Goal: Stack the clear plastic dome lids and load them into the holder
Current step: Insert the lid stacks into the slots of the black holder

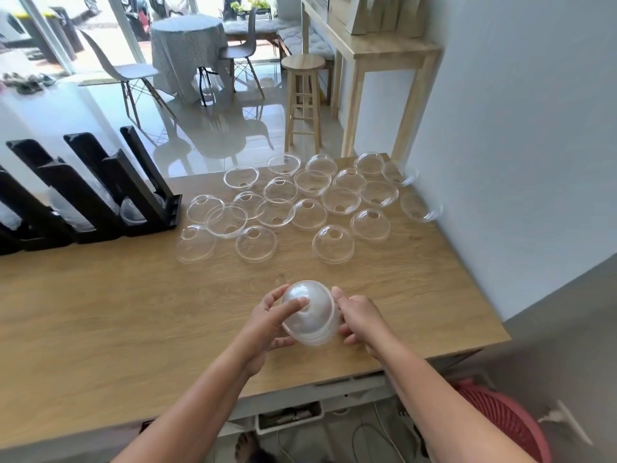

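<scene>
Lids (317, 317), clear glossy domes, nested.

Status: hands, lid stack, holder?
Left hand and right hand both grip the lid stack over the table. Many loose lids lie scattered beyond. Black holder at left; nothing between it and the stack.

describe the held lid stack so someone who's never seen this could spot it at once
On the wooden table, look near the front edge where two hands meet. Between the left hand and right hand is the stack of nested lids. Unlike the single loose lids spread farther back, it looks cloudy and is the only one held.
</scene>
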